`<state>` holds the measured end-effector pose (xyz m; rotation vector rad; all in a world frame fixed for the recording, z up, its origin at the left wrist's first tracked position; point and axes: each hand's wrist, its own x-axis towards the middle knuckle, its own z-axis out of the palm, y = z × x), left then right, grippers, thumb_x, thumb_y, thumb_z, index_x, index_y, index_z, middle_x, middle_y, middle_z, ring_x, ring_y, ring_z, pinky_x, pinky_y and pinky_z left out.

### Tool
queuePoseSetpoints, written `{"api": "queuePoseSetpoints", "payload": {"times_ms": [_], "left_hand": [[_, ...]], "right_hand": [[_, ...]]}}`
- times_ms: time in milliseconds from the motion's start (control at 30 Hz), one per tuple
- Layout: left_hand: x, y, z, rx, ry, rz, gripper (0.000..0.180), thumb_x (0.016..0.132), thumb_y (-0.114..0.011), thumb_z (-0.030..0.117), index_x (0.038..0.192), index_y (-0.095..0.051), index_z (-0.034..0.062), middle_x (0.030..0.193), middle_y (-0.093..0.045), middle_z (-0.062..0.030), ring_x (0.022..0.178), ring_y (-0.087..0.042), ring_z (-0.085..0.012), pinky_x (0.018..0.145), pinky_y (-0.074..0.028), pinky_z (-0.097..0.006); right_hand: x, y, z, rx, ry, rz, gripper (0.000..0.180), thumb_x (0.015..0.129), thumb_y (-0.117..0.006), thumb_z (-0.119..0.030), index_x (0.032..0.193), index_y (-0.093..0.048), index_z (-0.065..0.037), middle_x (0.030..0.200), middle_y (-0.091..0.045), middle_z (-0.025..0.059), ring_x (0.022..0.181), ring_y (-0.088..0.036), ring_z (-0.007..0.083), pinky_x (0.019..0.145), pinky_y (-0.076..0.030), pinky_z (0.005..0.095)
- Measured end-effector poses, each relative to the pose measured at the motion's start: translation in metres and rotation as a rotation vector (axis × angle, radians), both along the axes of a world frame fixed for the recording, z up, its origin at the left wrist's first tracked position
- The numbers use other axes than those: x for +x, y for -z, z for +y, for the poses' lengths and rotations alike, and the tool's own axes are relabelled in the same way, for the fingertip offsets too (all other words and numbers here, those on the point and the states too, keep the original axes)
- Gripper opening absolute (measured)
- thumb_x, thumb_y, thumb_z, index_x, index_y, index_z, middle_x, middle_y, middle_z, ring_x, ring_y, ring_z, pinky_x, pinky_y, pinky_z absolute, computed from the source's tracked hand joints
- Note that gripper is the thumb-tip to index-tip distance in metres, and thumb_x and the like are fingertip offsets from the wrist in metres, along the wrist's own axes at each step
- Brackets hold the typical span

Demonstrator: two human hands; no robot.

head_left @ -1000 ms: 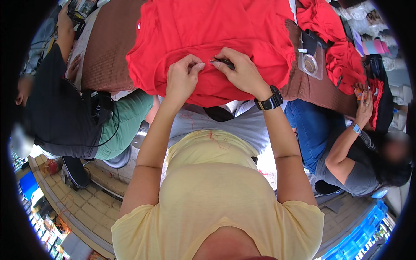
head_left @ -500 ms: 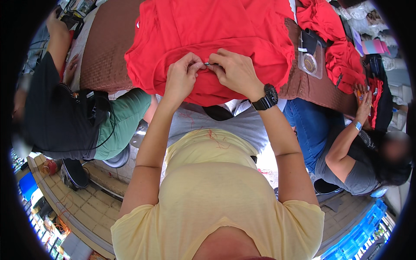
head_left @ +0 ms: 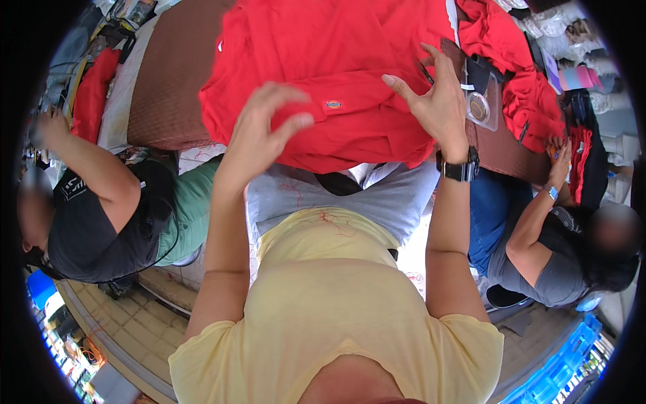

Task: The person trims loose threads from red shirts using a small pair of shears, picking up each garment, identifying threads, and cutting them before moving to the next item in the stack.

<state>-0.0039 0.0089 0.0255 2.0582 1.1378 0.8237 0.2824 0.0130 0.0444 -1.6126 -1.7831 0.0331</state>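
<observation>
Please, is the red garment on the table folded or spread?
Mostly spread: the red garment lies wide across the brown table in loose creases, its near edge reaching past the table's.

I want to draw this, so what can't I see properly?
In the head view:
Red garment: far end cut off by the picture's top edge.
Left hand: blurred by motion.
Dark thing at the right hand: partly covered by that hand, shape unclear.
Small label on the garment: fine details too small.
</observation>
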Motion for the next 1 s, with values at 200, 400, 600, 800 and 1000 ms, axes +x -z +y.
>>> {"api": "queuePoseSetpoints", "payload": {"times_ms": [200, 400, 600, 800, 1000], "left_hand": [[0.002, 0.039, 0.039, 0.223, -0.311, 0.101, 0.027, 0.081, -0.081, 0.011, 0.100, -0.066, -0.0002, 0.091, -0.063, -0.0138, 0.084, -0.063, -0.0319, 0.078, -0.051, -0.036], [-0.061, 0.035, -0.022, 0.504, -0.523, -0.437, 0.008, 0.097, -0.050, 0.001, 0.104, -0.046, -0.0008, 0.100, -0.052, -0.0086, 0.087, -0.050, -0.0129, 0.083, -0.044, -0.026], [-0.076, 0.055, -0.049, 0.609, -0.569, -0.389, 0.020, 0.099, -0.045, 0.000, 0.118, -0.044, -0.0056, 0.109, -0.053, -0.0132, 0.091, -0.055, -0.0150, 0.085, -0.047, -0.027], [-0.060, 0.048, -0.063, 0.643, -0.249, -0.214, 0.027, 0.094, -0.042, -0.009, 0.120, -0.051, -0.0061, 0.102, -0.063, -0.0193, 0.072, -0.063, -0.0242, 0.070, -0.054, -0.033], [-0.057, 0.036, -0.068, 0.566, -0.239, -0.317, 0.028, 0.091, -0.047, -0.012, 0.115, -0.058, -0.0025, 0.096, -0.067, -0.0227, 0.076, -0.068, -0.0335, 0.071, -0.055, -0.038]], "right_hand": [[0.012, 0.000, 0.006, 0.069, -0.018, 0.049, 0.014, 0.078, -0.074, -0.003, 0.090, -0.068, -0.003, 0.083, -0.062, 0.0131, 0.078, -0.065, 0.0344, 0.066, -0.049, 0.0411], [0.014, -0.069, -0.043, -0.570, -0.573, 0.370, 0.012, 0.081, -0.079, -0.005, 0.088, -0.070, -0.001, 0.072, -0.059, 0.0036, 0.067, -0.056, 0.0100, 0.060, -0.042, 0.0257], [-0.044, -0.042, 0.095, -0.054, -0.476, 0.216, 0.014, 0.085, -0.074, -0.014, 0.098, -0.074, -0.008, 0.084, -0.066, 0.0063, 0.075, -0.064, 0.0210, 0.066, -0.050, 0.0346], [-0.118, 0.004, 0.228, 0.114, -0.458, -0.223, 0.034, 0.080, -0.065, 0.001, 0.106, -0.074, -0.018, 0.111, -0.062, 0.0031, 0.095, -0.067, 0.0289, 0.074, -0.055, 0.0429], [-0.149, 0.022, 0.260, -0.066, -0.533, -0.458, 0.030, 0.087, -0.064, -0.006, 0.108, -0.075, -0.023, 0.114, -0.060, 0.0065, 0.091, -0.070, 0.0304, 0.073, -0.057, 0.0458]]}}
